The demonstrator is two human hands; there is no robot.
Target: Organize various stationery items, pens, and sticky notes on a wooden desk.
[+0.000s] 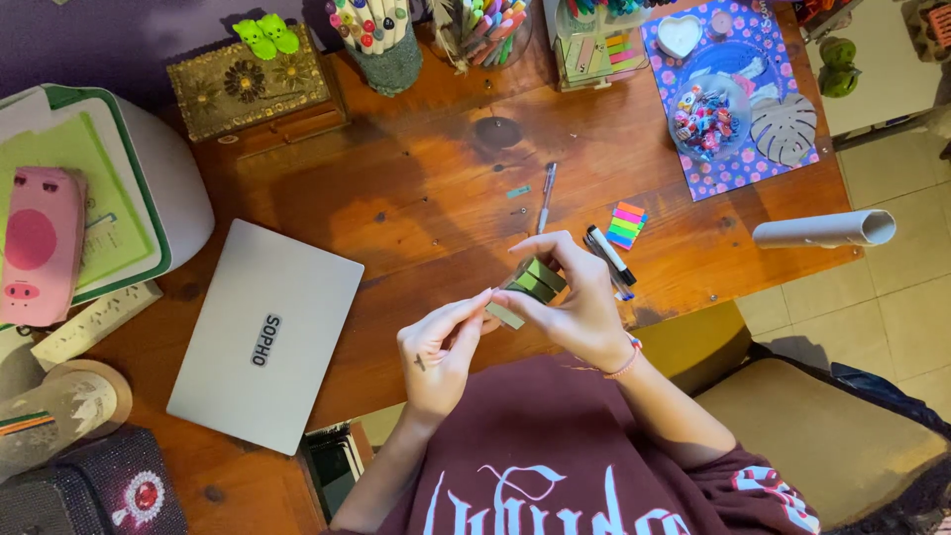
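held thing: small green folded stack of strips (535,280), raised above the near edge of the table (416,198), just in front of the person's chest
why held so: looks lifted off the table so both hands can work its end at once; a judgement, not seen
right hand (580,307): wraps the green stack from the right; thumb and forefinger close narrowly around it, other fingers curled behind
left hand (441,347): fingers (466,312) pinched almost closed on a pale green strip end (505,316) that sticks out low on the stack's left
finger gap: narrow on both hands; each touches the green piece, nothing else
wrist: thin bracelet (626,362) on the right wrist
just right of hands: black-capped marker (611,255) and a block of bright sticky tabs (626,225) lie flat, within easy reach
just beyond hands: a pen (546,196) lies flat, pointing far
left: closed grey laptop (265,335) lies flat, well apart from the hands
far edge: cups of markers (381,30), decorated gold box (248,84)
far right: glass bowl of sweets (705,117) on a flowered mat
right edge: rolled white paper tube (824,230) overhangs the table
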